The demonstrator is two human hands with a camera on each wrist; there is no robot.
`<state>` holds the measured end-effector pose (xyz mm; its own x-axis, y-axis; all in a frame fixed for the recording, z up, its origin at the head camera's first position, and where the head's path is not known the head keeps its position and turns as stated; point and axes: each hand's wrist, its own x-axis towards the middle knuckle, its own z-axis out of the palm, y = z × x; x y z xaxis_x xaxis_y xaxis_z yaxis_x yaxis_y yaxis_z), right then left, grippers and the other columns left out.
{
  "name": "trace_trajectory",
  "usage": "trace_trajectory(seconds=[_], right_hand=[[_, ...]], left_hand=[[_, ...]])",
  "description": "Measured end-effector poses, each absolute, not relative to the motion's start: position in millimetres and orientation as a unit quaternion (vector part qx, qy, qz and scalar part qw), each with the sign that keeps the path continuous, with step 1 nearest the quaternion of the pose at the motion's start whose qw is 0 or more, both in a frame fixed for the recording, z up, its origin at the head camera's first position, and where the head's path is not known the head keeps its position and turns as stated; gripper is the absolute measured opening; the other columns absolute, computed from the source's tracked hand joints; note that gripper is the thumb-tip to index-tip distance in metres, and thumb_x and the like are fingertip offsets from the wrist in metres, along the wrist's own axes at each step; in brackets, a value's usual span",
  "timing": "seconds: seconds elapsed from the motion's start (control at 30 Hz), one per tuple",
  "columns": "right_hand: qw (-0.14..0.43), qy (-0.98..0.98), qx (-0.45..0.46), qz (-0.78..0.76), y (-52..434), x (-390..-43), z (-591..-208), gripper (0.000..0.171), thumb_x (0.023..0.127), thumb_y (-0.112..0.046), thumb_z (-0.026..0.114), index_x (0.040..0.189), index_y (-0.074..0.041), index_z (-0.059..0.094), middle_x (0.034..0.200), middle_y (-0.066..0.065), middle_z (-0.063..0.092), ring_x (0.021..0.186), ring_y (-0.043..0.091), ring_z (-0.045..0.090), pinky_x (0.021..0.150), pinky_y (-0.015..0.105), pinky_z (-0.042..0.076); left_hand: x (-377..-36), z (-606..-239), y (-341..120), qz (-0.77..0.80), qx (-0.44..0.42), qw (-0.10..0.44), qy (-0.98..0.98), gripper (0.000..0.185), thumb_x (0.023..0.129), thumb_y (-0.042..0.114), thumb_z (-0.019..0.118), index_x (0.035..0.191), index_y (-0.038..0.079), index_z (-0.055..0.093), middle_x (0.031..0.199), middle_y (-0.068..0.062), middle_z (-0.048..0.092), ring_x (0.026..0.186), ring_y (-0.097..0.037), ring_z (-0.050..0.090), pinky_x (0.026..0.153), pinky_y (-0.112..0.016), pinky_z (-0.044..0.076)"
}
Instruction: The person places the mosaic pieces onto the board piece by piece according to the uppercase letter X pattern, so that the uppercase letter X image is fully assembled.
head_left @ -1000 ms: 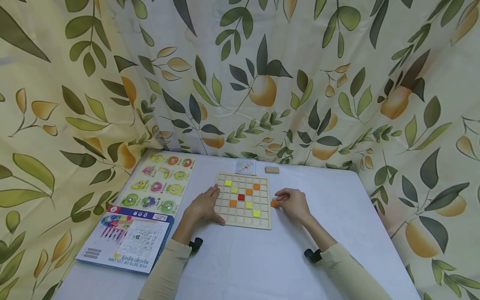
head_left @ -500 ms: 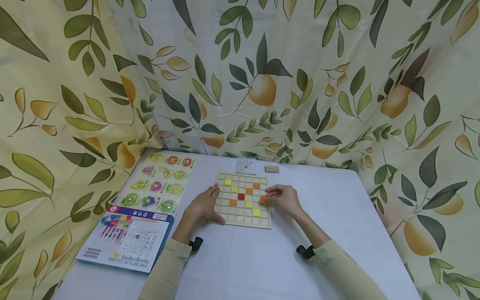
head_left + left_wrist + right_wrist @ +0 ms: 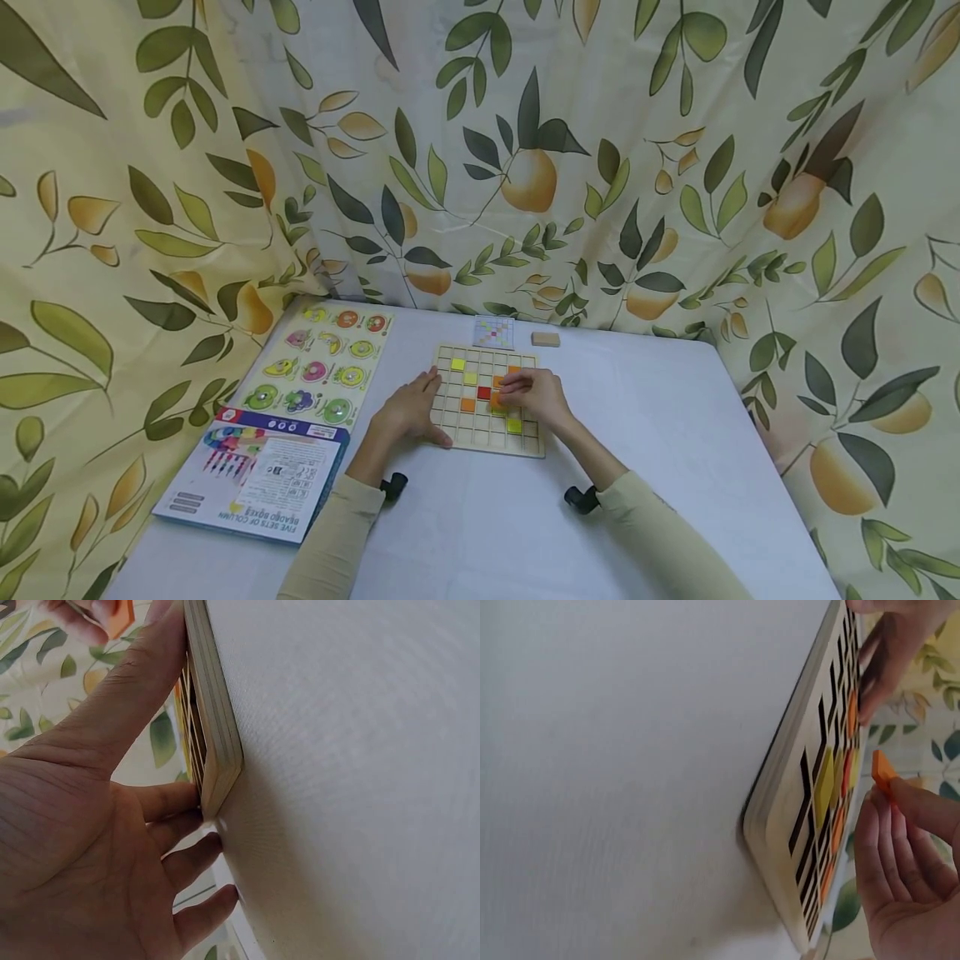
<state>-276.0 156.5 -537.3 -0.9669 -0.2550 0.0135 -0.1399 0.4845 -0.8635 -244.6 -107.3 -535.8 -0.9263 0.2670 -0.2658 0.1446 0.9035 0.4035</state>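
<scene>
A square wooden grid board (image 3: 474, 435) lies on the table with several coloured tiles in its cells. Among them are a red tile (image 3: 483, 392) near the middle, a yellow tile (image 3: 457, 365) at upper left and a yellow tile (image 3: 513, 426) at lower right. My left hand (image 3: 408, 410) rests at the board's left side, thumb by the front corner and fingers along the edge. Between thumb and fingertips my right hand (image 3: 542, 397) pinches an orange tile (image 3: 883, 768), held above the board. That hand hides some cells on the board's right side.
Behind the board lie a small printed pattern card (image 3: 493, 332) and a brown wooden block (image 3: 546, 339). To the left are a fruit-picture board (image 3: 318, 358) and a blue-edged box (image 3: 255, 479). A patterned curtain (image 3: 480, 167) hangs along the table's back and sides.
My right hand has carried the orange tile leftward, from beside the board's right edge to over its cells. The left hand has stayed in place.
</scene>
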Motion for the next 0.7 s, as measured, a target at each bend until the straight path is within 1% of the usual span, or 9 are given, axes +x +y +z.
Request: trace_trajectory(seconds=[0.2,0.3,0.53,0.7], right_hand=[[0.077,0.857,-0.128,-0.493,139.0,-272.9,-539.6,0.023,0.083,-0.004,0.087,0.104,-0.004,0.079,0.088,0.001,0.077,0.079,0.015,0.074,0.072,0.026,0.061],[0.085,0.855,-0.139,-0.492,131.8,-271.7,-539.4,0.023,0.083,-0.004,0.087,0.105,-0.003,0.079,0.087,0.001,0.077,0.078,0.016,0.074,0.073,0.027,0.061],[0.075,0.863,-0.166,-0.471,114.0,-272.9,-542.8,0.024,0.084,-0.003,0.086,0.106,-0.001,0.078,0.088,0.003,0.078,0.078,0.013,0.074,0.073,0.026,0.061],[0.078,0.867,-0.169,-0.462,100.8,-270.7,-546.2,0.022,0.084,-0.004,0.086,0.104,-0.004,0.079,0.086,0.001,0.078,0.076,0.012,0.074,0.073,0.026,0.061]], left_hand=[[-243.9,-533.7,-108.1,0.195,0.103,0.167,0.961,0.129,0.066,0.051,0.097,0.165,0.007,0.027,0.175,-0.010,0.015,0.159,-0.033,0.020,0.127,-0.052,0.025],[-243.6,-533.5,-108.3,0.196,0.103,0.170,0.960,0.129,0.067,0.052,0.096,0.165,0.007,0.027,0.175,-0.010,0.015,0.159,-0.034,0.020,0.127,-0.052,0.026],[-244.1,-532.5,-109.5,0.195,0.109,0.166,0.960,0.129,0.067,0.053,0.096,0.165,0.005,0.027,0.175,-0.011,0.015,0.159,-0.034,0.019,0.126,-0.053,0.026],[-243.1,-531.9,-109.6,0.197,0.112,0.166,0.960,0.128,0.068,0.053,0.096,0.165,0.005,0.028,0.175,-0.011,0.015,0.159,-0.033,0.019,0.127,-0.053,0.026]])
